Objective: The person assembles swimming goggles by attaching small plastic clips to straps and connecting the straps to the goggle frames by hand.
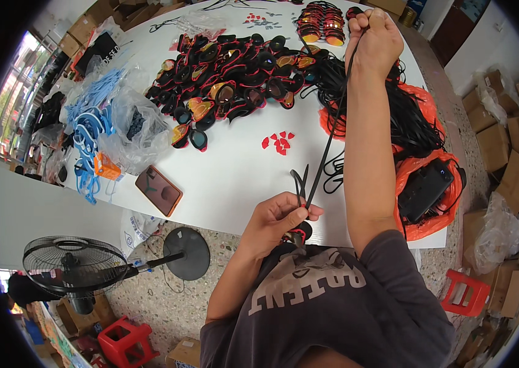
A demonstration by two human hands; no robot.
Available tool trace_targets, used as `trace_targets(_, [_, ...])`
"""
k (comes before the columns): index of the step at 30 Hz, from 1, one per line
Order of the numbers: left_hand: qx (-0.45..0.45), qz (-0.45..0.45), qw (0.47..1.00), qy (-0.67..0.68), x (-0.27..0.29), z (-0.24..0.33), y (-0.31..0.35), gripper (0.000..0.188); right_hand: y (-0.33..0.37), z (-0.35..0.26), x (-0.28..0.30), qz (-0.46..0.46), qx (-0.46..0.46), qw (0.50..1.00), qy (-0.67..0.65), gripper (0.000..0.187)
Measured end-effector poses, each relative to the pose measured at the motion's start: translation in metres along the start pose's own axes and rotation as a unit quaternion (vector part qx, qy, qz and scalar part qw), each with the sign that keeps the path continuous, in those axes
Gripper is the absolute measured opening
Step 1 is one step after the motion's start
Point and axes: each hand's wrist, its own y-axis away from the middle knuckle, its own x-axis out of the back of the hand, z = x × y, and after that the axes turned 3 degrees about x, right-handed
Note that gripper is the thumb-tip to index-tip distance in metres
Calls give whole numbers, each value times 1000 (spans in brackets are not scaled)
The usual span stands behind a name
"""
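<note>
**Black strap stretched taut between two hands**

A black strap (330, 138) runs in a straight line above the white tabletop (235, 178). The left hand (278, 218), near the chest, has its fingers pinched on the lower end; the right hand (375, 43), raised far out, is clenched on the upper end. Behind lie a heap of black-and-red goggles (235, 76), loose black straps (406, 119) on orange bags, and a phone (158, 190).

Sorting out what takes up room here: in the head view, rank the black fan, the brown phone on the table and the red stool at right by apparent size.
1. Black fan
2. Red stool
3. Brown phone

The stool and phone look close in size, and fisheye distortion makes that order unsure.
</note>
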Motion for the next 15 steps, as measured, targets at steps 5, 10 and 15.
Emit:
trace_targets(5, [11, 0, 1000, 7, 0, 0, 2, 12, -12, 13, 13, 20, 1, 999, 24, 10])
trace_targets(10, [38, 10, 999, -3, -2, -1, 1, 11, -18, 19, 24, 28, -2, 999, 43, 9])
trace_targets(15, [26, 29, 999, 10, 1, -7, -5, 8, -22, -2, 2, 22, 18, 997, 77, 12])
